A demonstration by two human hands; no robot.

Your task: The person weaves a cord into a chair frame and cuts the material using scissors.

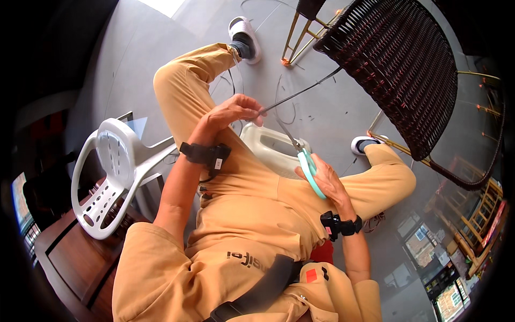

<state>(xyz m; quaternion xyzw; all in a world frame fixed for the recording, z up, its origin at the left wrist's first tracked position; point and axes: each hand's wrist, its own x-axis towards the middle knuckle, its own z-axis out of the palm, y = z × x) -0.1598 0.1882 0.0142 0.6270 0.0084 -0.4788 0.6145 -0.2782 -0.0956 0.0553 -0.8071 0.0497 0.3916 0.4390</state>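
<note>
My left hand (236, 111) is closed, its thumb and fingertips pinching a dark flat strand (303, 92). From there the strand runs taut up and right to the edge of a dark brown woven chair (397, 70) on a gold metal frame. A pair of scissors (309, 170) with mint-green handles is in my right hand (328, 180), fingers wrapped about the loops. The metal blades point up and left, and their tips lie below the strand, apart from it. Whether the blades are spread is hard to see.
Between my legs stands an off-white plastic piece (268, 146) with an opening. A white plastic chair (115, 161) is on the left, near brown wooden furniture (75, 257). Loose strands and short dark offcuts are scattered on the grey floor (188, 27). Bamboo-like frames (480, 225) stand far right.
</note>
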